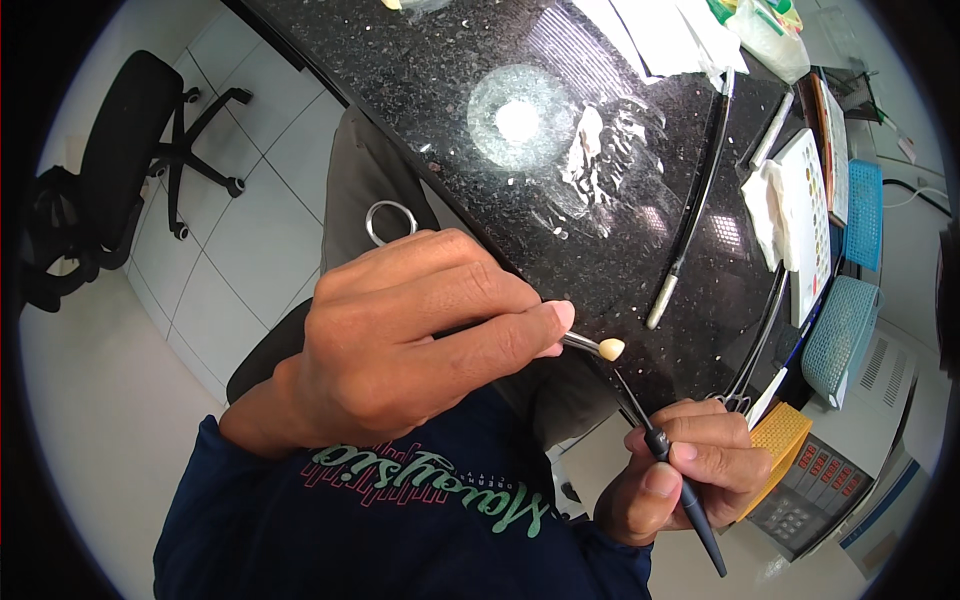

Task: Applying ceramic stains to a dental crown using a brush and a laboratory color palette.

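My left hand (430,330) is closed around a slim metal clamp (580,343) with a ring handle that looks like a hemostat; one ring shows behind my knuckles. At its tip sits a small cream-coloured tooth crown (611,349). Between the thumb and fingers of my right hand (695,465) is a dark-handled tool with a thin pointed tip, like a fine brush (690,495). Its point rises close under the crown; whether the two touch I cannot tell.
White smears (600,150) and a round pale patch (517,120) mark the black speckled counter (430,90). A long black tool (695,200) lies across it. Blue baskets (840,330), a yellow basket (780,440) and a device with red displays (815,490) line the right. An office chair (140,150) stands left.
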Demonstrator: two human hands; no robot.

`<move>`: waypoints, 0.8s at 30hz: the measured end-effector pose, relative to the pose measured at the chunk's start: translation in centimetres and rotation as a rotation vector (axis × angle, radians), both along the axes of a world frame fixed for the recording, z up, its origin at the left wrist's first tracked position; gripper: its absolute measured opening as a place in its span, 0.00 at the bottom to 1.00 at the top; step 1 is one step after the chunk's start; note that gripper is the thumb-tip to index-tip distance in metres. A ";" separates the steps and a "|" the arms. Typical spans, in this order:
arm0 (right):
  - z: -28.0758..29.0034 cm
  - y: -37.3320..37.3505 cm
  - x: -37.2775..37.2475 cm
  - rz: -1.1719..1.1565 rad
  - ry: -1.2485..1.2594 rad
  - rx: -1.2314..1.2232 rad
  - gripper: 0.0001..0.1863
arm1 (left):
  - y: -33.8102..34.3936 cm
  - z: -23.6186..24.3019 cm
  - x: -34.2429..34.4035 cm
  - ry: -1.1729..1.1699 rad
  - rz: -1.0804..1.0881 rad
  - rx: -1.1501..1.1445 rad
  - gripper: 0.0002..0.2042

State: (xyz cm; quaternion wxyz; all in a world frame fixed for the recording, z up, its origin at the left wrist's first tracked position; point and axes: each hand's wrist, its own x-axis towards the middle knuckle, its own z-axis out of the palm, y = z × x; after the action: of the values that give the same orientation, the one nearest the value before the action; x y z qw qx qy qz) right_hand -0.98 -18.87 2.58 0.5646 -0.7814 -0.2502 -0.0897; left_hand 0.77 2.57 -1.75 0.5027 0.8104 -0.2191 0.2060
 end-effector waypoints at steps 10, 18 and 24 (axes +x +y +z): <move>0.8 0.3 -0.9 -0.270 0.049 0.196 0.15 | -0.7 0.1 -0.1 -0.025 0.083 -0.007 0.11; 8.9 -8.2 3.9 -0.489 0.042 -0.035 0.11 | -1.6 0.9 -1.3 0.290 0.069 -0.196 0.10; 8.2 -11.5 12.7 -0.403 0.130 -0.075 0.06 | -2.1 1.0 -2.8 0.434 -0.007 -0.267 0.12</move>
State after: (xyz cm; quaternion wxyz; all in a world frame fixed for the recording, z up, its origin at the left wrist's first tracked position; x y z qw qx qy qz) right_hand 11.68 -30.41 10.78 0.5206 -0.8403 -0.0551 -0.1408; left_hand -2.01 0.45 -0.72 0.6411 0.7615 -0.0798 0.0528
